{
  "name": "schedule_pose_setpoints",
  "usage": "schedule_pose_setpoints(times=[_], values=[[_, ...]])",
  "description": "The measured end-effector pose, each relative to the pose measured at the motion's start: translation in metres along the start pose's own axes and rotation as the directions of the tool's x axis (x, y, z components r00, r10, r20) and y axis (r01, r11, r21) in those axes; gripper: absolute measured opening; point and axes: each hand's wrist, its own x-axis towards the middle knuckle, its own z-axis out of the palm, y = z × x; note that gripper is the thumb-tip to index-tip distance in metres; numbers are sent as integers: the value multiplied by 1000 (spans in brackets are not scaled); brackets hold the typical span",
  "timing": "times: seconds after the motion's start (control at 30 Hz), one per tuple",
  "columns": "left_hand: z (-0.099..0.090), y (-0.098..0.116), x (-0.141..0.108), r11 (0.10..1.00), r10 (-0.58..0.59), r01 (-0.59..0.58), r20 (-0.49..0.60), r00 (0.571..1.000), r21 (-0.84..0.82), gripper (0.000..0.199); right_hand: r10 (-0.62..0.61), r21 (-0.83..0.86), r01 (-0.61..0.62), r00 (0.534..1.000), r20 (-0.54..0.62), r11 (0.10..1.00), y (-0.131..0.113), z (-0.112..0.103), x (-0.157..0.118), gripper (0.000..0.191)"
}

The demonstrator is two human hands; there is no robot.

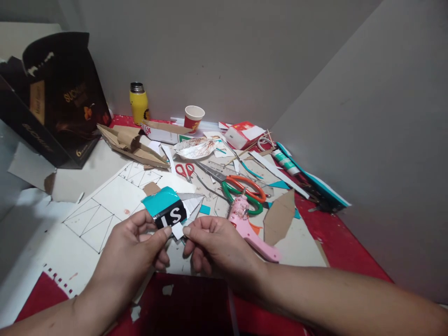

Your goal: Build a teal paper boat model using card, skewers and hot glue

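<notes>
My left hand (140, 245) grips a teal and black curved card piece (166, 205) with white letters on it. Between the thumbs lies a small white paper piece (178, 230), against the lower edge of the card. My right hand (219, 242) pinches the right side of that white piece with thumb and forefinger. To the right of my right hand is a pink glue gun (245, 224), its nozzle pointing away. Scissors with orange and green handles (241, 186) lie just beyond it.
Drawn paper (94, 210) lies at left, a dark box (66, 107) behind. A yellow bottle (139, 105) and paper cup (193, 119) stand near the wall. Red-handled scissors (185, 171), a brown cardboard piece (280, 217) and several scraps lie about the red table (336, 238).
</notes>
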Motion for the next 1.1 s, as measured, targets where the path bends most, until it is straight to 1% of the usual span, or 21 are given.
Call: schedule_pose_setpoints(times=[0.1, 0.27, 0.47, 0.63, 0.7, 0.73, 0.77, 0.8, 0.83, 0.87, 0.9, 0.93, 0.97, 1.0, 1.03, 1.07, 1.1], values=[[3, 2, -1, 1000, 13, -13, -12, 1000, -17, 32, -7, -7, 7, 1000, 11, 1000, -1, 0, -1, 32], [4, 4, -2, 1000, -15, 15, -16, 1000, 7, 33, 7, -33, -7, 1000, 24, 999, 1, -1, -1, 35], [5, 3, -2, 1000, -10, 10, -12, 1000, 9, 35, -29, -87, 30, 1000, 10, 996, 2, -3, -1, 32], [2, 2, -3, 1000, -16, 16, -9, 1000, 23, 27, 17, -131, -13, 999, 29, 991, -4, -6, -8, 32], [0, 1, -4, 999, -26, 27, -9, 1000, 30, 28, 28, -146, -23, 999, 32, 989, -7, -8, -13, 34], [-1, 0, -4, 999, -31, 31, -5, 1000, 23, 30, 20, -160, -16, 1000, 20, 987, -10, -10, -16, 35], [-2, 0, -4, 999, -35, 35, -2, 999, 13, 33, -14, -187, 15, 1000, 6, 982, -12, -12, -19, 35], [-4, 0, -5, 999, -41, 41, 0, 999, 6, 35, -86, -234, 80, 996, -13, 969, -16, -15, -21, 35], [-4, 0, -5, 999, -49, 49, 2, 999, 2, 37, -208, -311, 188, 978, -31, 932, -20, -18, -21, 32], [-5, 0, -5, 998, -59, 59, 2, 998, 3, 38, -369, -417, 327, 929, -22, 848, -25, -21, -20, 27], [-6, 1, -6, 998, -66, 66, -2, 998, 5, 38, -542, -530, 474, 840, 34, 703, -30, -25, -17, 22], [-6, 1, -6, 997, -75, 75, -6, 997, 7, 39, -689, -621, 606, 711, 141, 498, -37, -29, -11, 17], [-6, 1, -7, 997, -83, 83, -8, 997, 7, 39, -761, -665, 694, 580, 290, 275, -44, -33, -4, 18], [-6, 0, -7, 996, -89, 89, -11, 996, 3, 39, -763, -648, 757, 466, 447, 83, -51, -36, 5, 23], [-5, 0, -7, 996, -94, 94, -16, 995, -2, 39, -712, -600, 799, 394, 582, -48, -59, -39, 14, 31], [-5, -1, -8, 995, -96, 96, -15, 995, -5, 38, -638, -562, 819, 375, 672, -110, -66, -41, 24, 38], [-5, -3, -8, 995, -96, 96, -12, 995, -4, 36, -564, -526, 839, 368, 739, -142, -72, -41, 34, 42]])
